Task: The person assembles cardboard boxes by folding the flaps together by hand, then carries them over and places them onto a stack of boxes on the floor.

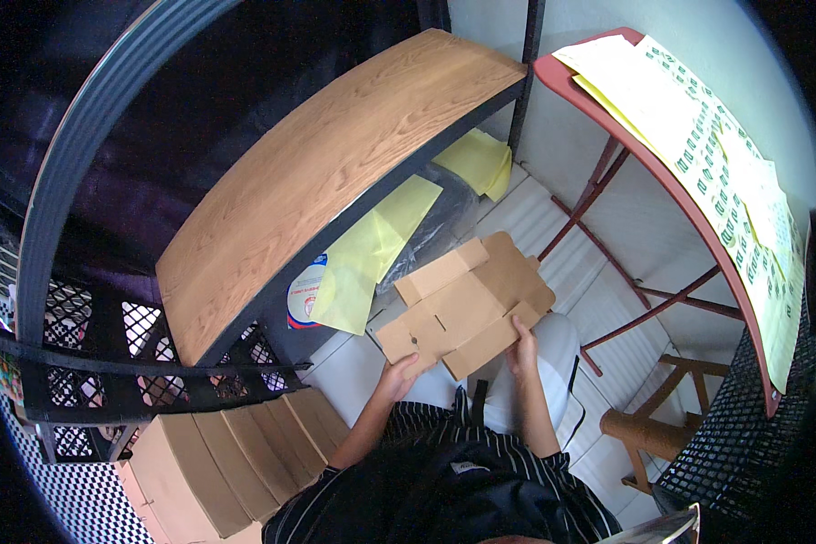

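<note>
A partly folded brown cardboard box [467, 306] lies across my lap, its flaps spread out and a slot showing in one panel. My left hand [401, 374] grips its near left corner, with the thumb on top. Around the near right edge, next to a raised side flap, my right hand [520, 348] is closed. The fingers of both hands are partly hidden beneath the cardboard.
A low wood-topped table [354, 136] stands ahead, with yellow sheets [376, 254] below it. To the right is a red-framed table [598, 109] bearing printed yellow sheets [716, 154]. Several cardboard boxes [236, 453] stand in a row at left. A brown stand [648, 433] is at lower right.
</note>
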Motion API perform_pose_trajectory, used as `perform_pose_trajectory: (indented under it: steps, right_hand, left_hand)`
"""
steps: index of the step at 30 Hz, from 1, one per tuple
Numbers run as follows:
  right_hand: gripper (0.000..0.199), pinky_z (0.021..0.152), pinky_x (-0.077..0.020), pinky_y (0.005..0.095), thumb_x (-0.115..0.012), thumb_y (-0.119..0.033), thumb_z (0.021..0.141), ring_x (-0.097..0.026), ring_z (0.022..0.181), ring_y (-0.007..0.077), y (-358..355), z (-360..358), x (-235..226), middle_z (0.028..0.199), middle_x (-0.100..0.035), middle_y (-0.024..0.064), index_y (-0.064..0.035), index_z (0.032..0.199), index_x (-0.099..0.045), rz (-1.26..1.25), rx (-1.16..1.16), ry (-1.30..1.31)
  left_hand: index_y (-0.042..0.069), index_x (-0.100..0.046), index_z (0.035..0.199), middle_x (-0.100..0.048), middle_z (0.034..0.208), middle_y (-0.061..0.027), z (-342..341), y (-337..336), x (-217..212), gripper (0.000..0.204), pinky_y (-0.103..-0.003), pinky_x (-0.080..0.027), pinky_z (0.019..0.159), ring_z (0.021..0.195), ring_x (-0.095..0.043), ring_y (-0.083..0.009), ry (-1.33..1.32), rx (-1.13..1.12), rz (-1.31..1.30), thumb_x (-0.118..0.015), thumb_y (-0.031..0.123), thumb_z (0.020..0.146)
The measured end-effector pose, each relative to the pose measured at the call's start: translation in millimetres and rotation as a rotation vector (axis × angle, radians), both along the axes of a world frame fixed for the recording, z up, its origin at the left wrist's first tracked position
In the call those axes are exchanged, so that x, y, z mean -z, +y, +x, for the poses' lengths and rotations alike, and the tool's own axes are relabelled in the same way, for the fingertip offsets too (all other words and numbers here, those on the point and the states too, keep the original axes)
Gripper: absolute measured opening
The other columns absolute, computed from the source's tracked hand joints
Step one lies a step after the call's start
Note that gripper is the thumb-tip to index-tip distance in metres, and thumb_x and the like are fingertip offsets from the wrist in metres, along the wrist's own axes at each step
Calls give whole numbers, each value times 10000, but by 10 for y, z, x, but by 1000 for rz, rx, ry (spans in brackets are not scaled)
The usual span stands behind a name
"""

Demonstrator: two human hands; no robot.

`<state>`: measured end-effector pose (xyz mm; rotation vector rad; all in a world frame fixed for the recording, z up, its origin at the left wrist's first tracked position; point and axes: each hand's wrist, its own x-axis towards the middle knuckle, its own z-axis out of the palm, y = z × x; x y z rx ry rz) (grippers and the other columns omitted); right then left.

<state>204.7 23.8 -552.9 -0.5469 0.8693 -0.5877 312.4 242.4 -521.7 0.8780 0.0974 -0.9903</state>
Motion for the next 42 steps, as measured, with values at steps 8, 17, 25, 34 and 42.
perform_pose_trajectory:
  steps: [8,17,25,34,42]
  right_hand:
    - [417,758,-458,313,-571,-113,718,-561,874,212,-43,117,-148,987,-558,120,30,1089,-442,-14,-201,7]
    - [448,738,-461,323,-583,-106,681,-564,856,227,-262,214,-355,959,-562,122,21,1087,-443,-88,-392,-50]
    - [477,723,-461,308,-589,-107,672,-559,861,211,-329,235,-205,975,-553,125,27,1101,-430,-123,-455,47]
    - [605,817,-405,314,-594,-226,733,-492,996,212,-268,371,-202,1092,-504,126,-3,1225,-323,-113,-434,24]
    - [597,878,-350,345,-539,-224,791,-430,1089,210,-67,97,-174,1224,-418,88,-69,1289,-248,-180,-500,126]
  left_hand:
    - [10,-262,1259,-352,1263,-152,244,450,103,599,-449,-293,949,1149,-363,-322,284,191,-547,-506,252,769]
    - [-3,-341,1222,-482,1153,-108,595,151,149,591,-349,-418,830,1036,-487,-224,-135,486,147,-609,202,736]
    - [23,-424,1168,-516,1088,-99,132,-93,107,462,-347,-444,785,954,-518,-202,-233,590,452,-588,217,781]
    - [11,-440,1137,-512,1070,-92,354,-326,388,448,-332,-448,773,952,-508,-184,-347,388,404,-604,212,772]
    - [12,-406,1156,-498,1070,-104,1671,-298,957,565,-333,-473,726,917,-525,-203,-312,190,576,-663,252,715]
